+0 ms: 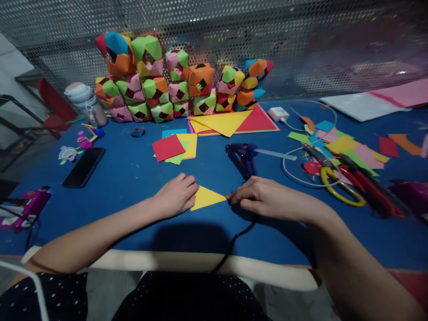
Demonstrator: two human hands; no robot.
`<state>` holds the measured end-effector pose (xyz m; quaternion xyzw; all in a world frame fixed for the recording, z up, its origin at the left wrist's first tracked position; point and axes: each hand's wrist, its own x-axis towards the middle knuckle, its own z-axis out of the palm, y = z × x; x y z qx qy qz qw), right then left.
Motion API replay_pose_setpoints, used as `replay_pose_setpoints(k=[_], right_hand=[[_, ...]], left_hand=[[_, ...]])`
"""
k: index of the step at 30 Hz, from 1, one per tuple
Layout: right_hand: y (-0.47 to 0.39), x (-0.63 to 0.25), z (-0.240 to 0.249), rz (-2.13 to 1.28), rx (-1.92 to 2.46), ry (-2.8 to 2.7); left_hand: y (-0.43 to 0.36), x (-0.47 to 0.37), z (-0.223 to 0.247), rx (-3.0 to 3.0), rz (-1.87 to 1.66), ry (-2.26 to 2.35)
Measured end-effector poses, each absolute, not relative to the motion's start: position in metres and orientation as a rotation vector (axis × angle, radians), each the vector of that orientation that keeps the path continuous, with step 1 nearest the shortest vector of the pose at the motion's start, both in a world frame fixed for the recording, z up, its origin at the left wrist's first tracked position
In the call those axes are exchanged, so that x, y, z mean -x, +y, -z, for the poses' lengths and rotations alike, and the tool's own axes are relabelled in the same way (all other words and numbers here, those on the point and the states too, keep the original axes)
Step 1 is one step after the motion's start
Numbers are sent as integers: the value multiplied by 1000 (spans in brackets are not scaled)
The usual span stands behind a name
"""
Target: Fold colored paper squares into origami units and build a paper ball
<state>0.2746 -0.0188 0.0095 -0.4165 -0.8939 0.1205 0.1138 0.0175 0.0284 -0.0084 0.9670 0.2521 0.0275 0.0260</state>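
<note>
A piece of yellow folded paper point(207, 199) lies on the blue table in front of me, tapering to a point on its right. My left hand point(176, 195) is closed over its left end, the fingers curled and covering that edge. At the pointed tip, the bent fingers of my right hand point(256, 195) press or pinch the paper; the exact grip is partly hidden. Just beyond my right hand a blue glue gun point(245, 156) lies with a clear glue stick point(277, 154) sticking out of its back. Its dark cord point(241, 232) runs towards the table's front edge.
Stacked paper modules point(160, 96) stand along the perforated metal back. Square papers point(169, 148) lie beyond my left hand, near a phone point(84, 167). Yellow-handled scissors point(344, 189), paper scraps point(344, 142) and a white cable point(284, 169) occupy the right. A bottle point(85, 102) stands at far left.
</note>
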Motion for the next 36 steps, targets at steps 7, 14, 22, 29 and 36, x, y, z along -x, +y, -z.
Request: replay_pose_setpoints(k=[7,14,22,29,36], right_hand=[[-12,-261,-10,-668,1316,-2410],[-11,-247,8,-425,1320,-2550],[-3,-239,13,-584,1223,-2088],[2,-224,15,-1043,1306,-1447],[-1,-214,12,-1042,1321,-1443]], left_hand=[[28,-12,17,-2925,-308,776],[26,-10,19,-2916,-369,824],[28,-12,10,-2484,-461,967],[23,-18,-2,-1675,-711,1205],[12,-27,0,-1396,-676,1067]])
